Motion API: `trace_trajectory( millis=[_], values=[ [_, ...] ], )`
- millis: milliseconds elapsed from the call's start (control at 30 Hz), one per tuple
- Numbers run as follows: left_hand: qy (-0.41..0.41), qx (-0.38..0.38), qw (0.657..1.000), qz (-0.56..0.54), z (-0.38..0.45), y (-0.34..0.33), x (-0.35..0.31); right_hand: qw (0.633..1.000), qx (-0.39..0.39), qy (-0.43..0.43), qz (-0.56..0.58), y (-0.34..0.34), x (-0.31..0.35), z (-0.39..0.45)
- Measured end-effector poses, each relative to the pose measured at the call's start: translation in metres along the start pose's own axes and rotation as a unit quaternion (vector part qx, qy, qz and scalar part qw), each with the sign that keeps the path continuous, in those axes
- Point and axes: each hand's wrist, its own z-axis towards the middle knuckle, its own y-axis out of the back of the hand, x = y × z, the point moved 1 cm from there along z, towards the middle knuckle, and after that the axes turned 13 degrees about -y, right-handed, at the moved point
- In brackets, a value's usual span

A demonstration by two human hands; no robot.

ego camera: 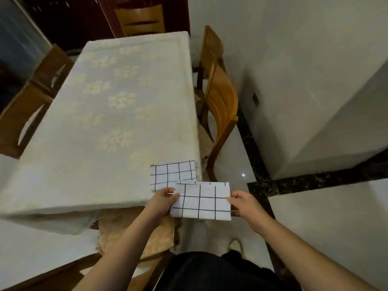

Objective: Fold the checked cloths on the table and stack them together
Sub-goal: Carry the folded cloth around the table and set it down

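Observation:
A folded white cloth with black checks (201,201) is held in the air just off the table's near right corner. My left hand (162,199) pinches its left edge and my right hand (241,203) grips its right edge. A second folded checked cloth (173,173) lies flat on the table (105,122) at that corner, just beyond the held one and partly overlapped by it in view.
The table wears a pale floral tablecloth. Wooden chairs stand on the right (220,110), the left (23,120) and the far end (140,19). A cushioned chair seat (134,229) sits below my left arm. White wall and tiled floor lie to the right.

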Motion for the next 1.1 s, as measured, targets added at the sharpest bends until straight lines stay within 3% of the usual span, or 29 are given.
trace_trajectory(
  millis=[133,333,533,1100],
  values=[
    [0.011,-0.064,0.998,0.005,0.008,0.006,-0.003,0.996,0.064,-0.001,-0.055,-0.004,0.032,0.021],
    [0.012,-0.168,0.986,0.003,0.021,0.022,0.000,0.988,0.099,0.000,-0.119,-0.024,0.063,0.052],
    [0.016,-0.210,0.977,0.017,0.056,0.040,0.007,0.985,0.088,-0.008,-0.149,-0.051,0.082,0.094],
    [0.008,-0.171,0.976,0.134,0.124,0.067,0.042,0.953,-0.036,0.035,-0.300,-0.091,0.103,0.138]
  ],
)
